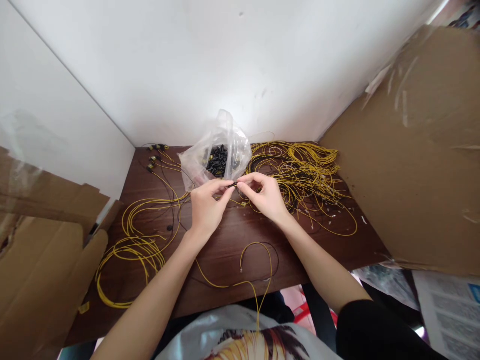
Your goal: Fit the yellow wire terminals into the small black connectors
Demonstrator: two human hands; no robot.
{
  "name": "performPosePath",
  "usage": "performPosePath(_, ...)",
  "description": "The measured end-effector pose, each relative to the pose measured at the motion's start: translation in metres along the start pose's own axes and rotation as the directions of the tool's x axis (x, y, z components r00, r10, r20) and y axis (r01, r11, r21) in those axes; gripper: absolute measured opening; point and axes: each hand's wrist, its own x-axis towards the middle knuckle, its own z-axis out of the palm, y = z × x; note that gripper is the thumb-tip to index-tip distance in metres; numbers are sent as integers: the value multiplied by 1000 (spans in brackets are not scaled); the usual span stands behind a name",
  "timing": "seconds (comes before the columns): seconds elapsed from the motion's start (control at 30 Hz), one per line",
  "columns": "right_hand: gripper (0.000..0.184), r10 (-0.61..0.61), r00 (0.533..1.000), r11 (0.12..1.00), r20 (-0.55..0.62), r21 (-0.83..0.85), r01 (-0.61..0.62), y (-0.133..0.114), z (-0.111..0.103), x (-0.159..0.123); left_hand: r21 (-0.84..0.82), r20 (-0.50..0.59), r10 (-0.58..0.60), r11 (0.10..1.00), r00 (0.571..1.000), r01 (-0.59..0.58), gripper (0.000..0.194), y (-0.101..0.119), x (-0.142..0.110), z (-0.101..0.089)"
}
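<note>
In front of the plastic bag, my left hand (207,206) and my right hand (265,196) meet with thumbs and forefingers pinched. Between the fingertips is a small black piece (233,185); its exact kind is mostly hidden by the fingers. The clear plastic bag (240,150) stands just behind, its mouth showing many black pieces (217,159). A loose yellow wire (243,283) runs below my hands, curls on the table and hangs over the front edge onto my shirt. I cannot tell whether it joins the held piece.
Coiled yellow wires (131,245) lie at the left of the brown table (232,235), with black-and-yellow ends (153,161) at the back. A tangled heap of yellow wires (300,165) fills the back right, with small white bits around it. Cardboard (408,160) walls the right side.
</note>
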Motion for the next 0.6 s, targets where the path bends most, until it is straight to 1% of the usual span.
performPosePath(0.1,13,101,995,992,21,74,-102,1,0,1,7,0,-13,1000,1000,13,12,0,0,0)
performPosePath(0.23,15,134,989,982,61,122,-141,0,0,1,10,-5,-25,1000,1000,25,13,-1,-1,0)
performPosePath(0.37,15,122,990,986,66,105,-129,0,0,1,2,-1,-36,999,999,36,13,-1,-1,0)
performPosePath(0.6,11,48,999,999,25,15,-49,2,0,0,-4,-1,-16,1000,1000,16,13,1,-1,1)
